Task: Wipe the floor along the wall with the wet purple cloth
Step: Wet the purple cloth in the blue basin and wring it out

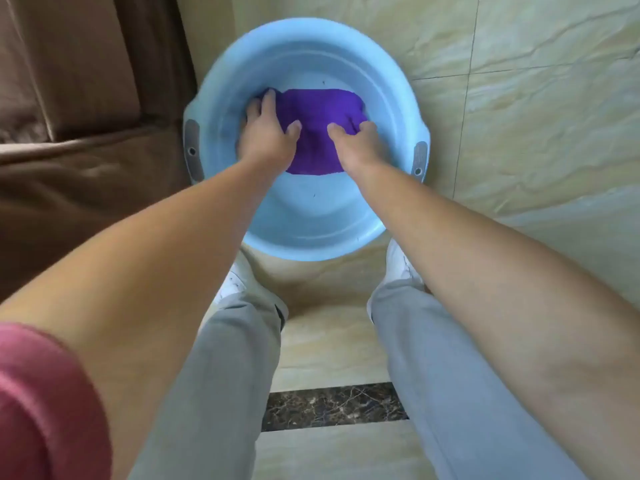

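Inside the blue basin point(242, 57), both hands' fingers point(268, 102) clutch the purple cloth point(318, 112) beneath them.

No readable text, label or number anywhere.

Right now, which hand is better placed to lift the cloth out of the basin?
Right, marginally. The right hand has the purple cloth bunched under curled fingers, a partial grip. The left hand lies flatter on the cloth's edge by the blue basin wall.
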